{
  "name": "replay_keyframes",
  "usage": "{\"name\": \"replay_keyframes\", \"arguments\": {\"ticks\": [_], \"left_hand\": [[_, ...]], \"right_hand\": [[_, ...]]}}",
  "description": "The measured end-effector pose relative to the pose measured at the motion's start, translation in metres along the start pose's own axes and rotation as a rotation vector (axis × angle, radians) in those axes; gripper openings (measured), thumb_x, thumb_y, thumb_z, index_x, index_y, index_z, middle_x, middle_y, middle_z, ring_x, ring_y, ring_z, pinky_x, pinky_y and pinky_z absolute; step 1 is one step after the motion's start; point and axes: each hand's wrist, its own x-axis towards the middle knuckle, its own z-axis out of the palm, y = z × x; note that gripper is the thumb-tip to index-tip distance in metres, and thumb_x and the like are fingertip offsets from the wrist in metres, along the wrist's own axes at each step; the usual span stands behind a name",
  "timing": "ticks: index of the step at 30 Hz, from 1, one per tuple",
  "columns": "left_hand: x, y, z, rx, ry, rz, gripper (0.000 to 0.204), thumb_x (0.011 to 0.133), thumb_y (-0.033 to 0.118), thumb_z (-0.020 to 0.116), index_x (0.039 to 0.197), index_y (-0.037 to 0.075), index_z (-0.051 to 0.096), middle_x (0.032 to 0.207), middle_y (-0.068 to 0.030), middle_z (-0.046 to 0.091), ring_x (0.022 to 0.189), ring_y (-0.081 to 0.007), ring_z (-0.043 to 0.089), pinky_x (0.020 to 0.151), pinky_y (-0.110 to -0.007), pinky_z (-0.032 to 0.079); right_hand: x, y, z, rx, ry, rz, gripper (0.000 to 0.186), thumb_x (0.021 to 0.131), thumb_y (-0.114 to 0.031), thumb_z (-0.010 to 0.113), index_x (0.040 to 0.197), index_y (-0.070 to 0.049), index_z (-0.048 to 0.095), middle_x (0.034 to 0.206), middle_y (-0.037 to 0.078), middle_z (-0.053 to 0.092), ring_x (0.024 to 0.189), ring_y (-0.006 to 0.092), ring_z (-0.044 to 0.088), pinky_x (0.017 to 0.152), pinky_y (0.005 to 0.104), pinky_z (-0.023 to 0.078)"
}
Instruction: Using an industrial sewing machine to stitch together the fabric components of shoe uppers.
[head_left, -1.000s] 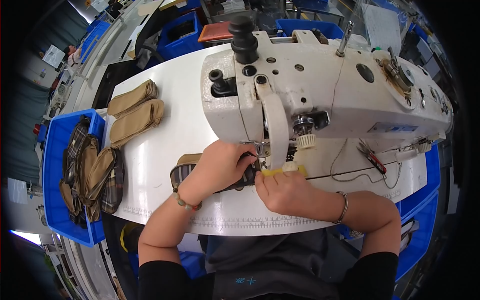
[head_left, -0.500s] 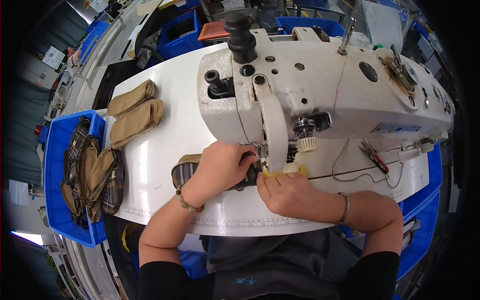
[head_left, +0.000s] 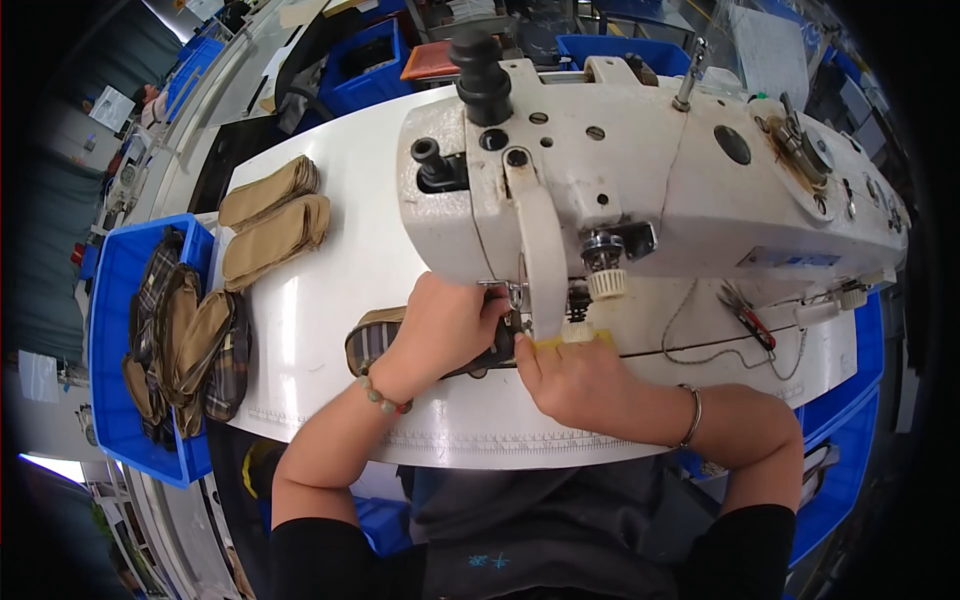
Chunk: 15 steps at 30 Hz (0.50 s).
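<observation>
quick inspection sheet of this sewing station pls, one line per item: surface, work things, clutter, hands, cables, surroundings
surface: white table, ruler scale along the near edge
work things: plaid piece at the sewing machine, partly covered by the left hand; two tan stacks lie to the left
clutter: red-handled snips lie under the machine arm
hands: left hand on the plaid piece, right hand at its right end; both near the stitching area, exact grips unclear
cables: no power cable seen; a thin grey cord curves loosely near the snips
surroundings: blue bin of plaid and tan pieces at left; orange tray behind
</observation>
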Motion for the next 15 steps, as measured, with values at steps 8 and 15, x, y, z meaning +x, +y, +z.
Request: {"name": "replay_keyframes", "arguments": {"ticks": [8, 15], "left_hand": [[0.024, -0.01, -0.001, -0.033, 0.264, 0.203, 0.024, 0.076, 0.002, 0.067, 0.1, 0.003, 0.069, 0.094, -0.0163, 0.069, 0.09, -0.0367, 0.066, 0.078, -0.044, 0.052], [0.037, -0.022, 0.008, -0.064, 0.293, 0.259, 0.028, 0.076, 0.001, 0.067, 0.103, 0.005, 0.069, 0.099, -0.0143, 0.069, 0.097, -0.0342, 0.065, 0.082, -0.042, 0.052]], "right_hand": [[0.0, 0.02, 0.022, -0.028, 0.028, 0.095, 0.04, 0.072, -0.011, 0.063, 0.107, 0.005, 0.07, 0.057, 0.002, 0.053, 0.051, 0.0181, 0.057, 0.045, 0.0341, 0.043], [-0.004, 0.024, 0.031, 0.1, 0.057, 0.104, 0.04, 0.069, -0.013, 0.063, 0.106, 0.002, 0.07, 0.059, 0.004, 0.051, 0.057, 0.0199, 0.057, 0.049, 0.0373, 0.044]]}}
